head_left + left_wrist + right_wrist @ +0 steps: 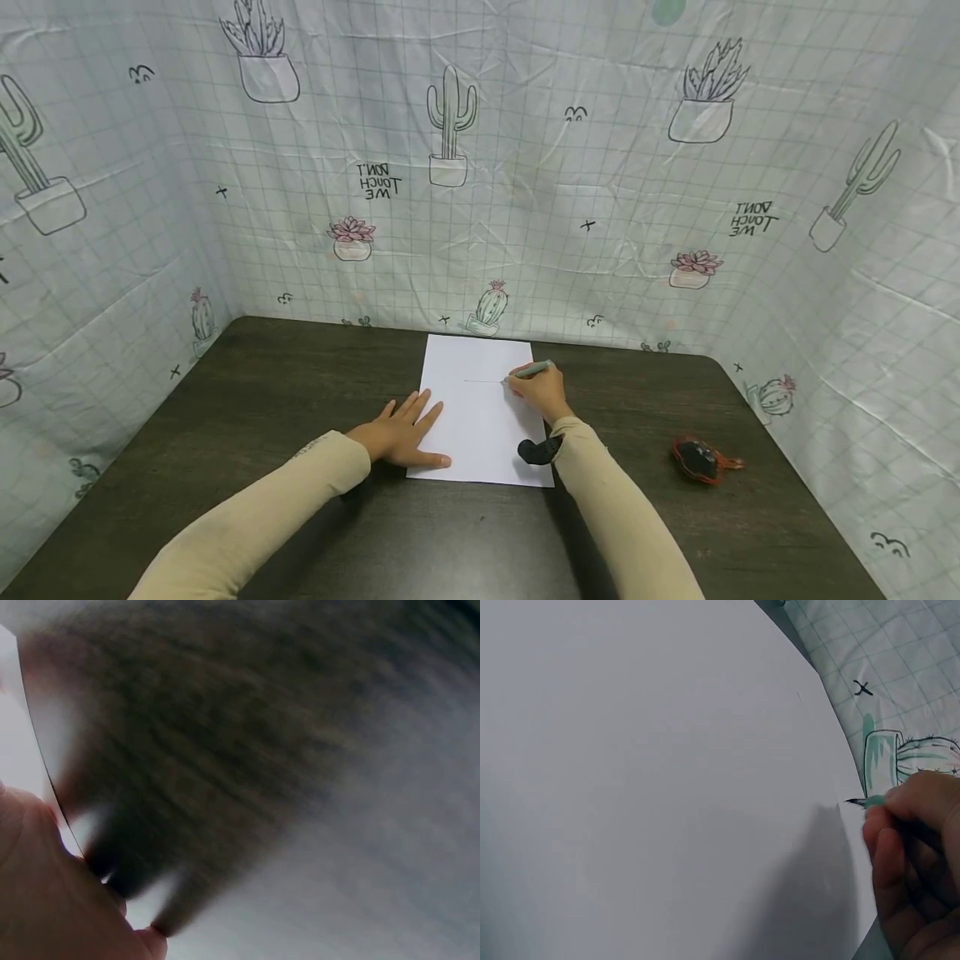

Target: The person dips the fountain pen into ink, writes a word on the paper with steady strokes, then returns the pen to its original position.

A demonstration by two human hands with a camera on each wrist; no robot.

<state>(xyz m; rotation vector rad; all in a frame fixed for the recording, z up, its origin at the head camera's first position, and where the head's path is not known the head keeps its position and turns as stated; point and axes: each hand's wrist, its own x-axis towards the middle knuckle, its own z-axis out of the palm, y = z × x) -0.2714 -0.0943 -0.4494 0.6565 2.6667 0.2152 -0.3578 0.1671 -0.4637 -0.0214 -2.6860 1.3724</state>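
A white sheet of paper lies on the dark table, with one thin horizontal line drawn across its upper part. My right hand pinches a green pen between thumb and fingers. The pen's dark pointed tip is at the line's right end in the head view; the right wrist view shows the tip over the paper. Spread flat, my left hand rests on the sheet's left edge, its thumb on the lower left part. The left wrist view catches only part of that hand.
To the right on the table lies a small black object with a red-orange edge; its kind is unclear. Cactus-printed cloth hangs behind the table and along both sides. A black device sits at my right wrist.
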